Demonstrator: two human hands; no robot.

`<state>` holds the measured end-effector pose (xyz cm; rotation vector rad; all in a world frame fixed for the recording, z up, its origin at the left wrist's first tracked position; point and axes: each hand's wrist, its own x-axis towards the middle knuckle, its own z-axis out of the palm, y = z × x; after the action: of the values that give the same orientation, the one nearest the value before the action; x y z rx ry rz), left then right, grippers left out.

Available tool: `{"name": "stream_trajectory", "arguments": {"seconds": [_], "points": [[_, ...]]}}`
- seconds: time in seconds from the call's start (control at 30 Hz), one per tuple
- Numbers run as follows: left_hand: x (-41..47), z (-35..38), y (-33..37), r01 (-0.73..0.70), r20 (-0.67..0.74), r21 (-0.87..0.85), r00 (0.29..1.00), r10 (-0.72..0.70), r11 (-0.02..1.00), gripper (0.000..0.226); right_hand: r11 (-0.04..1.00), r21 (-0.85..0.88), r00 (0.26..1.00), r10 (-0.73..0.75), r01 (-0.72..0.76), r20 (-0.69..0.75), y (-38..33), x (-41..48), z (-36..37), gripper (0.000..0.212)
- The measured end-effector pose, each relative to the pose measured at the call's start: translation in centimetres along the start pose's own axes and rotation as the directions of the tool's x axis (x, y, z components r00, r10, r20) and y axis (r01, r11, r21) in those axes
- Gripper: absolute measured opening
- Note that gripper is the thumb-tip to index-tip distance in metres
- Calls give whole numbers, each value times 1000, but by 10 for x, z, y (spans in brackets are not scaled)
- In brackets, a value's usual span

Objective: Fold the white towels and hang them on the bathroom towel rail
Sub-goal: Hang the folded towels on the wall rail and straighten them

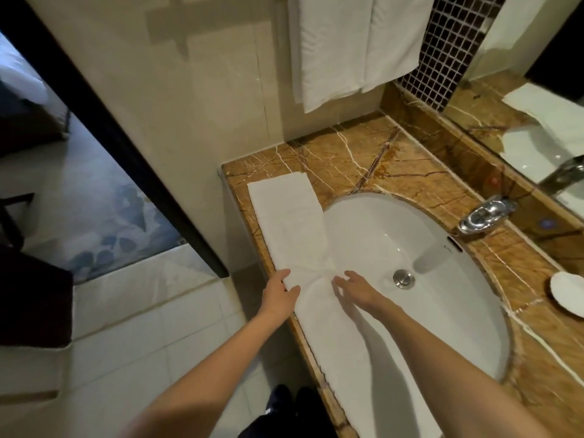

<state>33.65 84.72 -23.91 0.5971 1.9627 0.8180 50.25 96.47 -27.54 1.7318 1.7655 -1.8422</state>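
White towel [294, 222] lies as a long strip along the tabletop's [363, 153] front edge, partly over the sink [426, 241] rim. The flat support presumably serves folding. Left hand [279, 297] pinches its outer edge mid-length. Right hand [355, 287], fingers spread and blurred, lies on it opposite, apparently smoothing. Two hung towels [347, 42] hang above the far-left corner.

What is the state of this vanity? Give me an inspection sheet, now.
Surface: brown marble countertop with inset white sink.
Job's things: white towel laid along the front edge, overlapping the sink; folded towels hanging above.
Clutter: chrome tap, round white dish.
Hands: left hand at towel's edge, grip unclear; right hand open, over the towel.
Cables: nothing seen.
Surroundings: mirror, mosaic tiles, open doorway.
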Motion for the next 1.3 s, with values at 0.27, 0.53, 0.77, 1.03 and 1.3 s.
{"name": "stream_trajectory", "arguments": {"seconds": [0.27,0.53,0.77,1.03,1.3], "points": [[7,7,13,-14,-57,-202,998,3,979,29,957,279,995,92,-80,-31,-1,8,-1,47],[2,-21,57,-149,-90,-357,988,124,922,37,868,496,998,-38,11,44,-49,-6,-31,33],[-15,-80,119,-296,-181,-467,954,238,833,42,828,473,950,-306,301,-70,-141,-52,-49,23],[-53,-171,219,-551,-286,-451,834,472,702,41,690,251,733,-619,679,-282,-269,-139,-58,18],[-98,-252,310,-768,-307,-366,632,711,525,40,530,48,506,-775,847,-378,-362,-223,-68,17]]}}
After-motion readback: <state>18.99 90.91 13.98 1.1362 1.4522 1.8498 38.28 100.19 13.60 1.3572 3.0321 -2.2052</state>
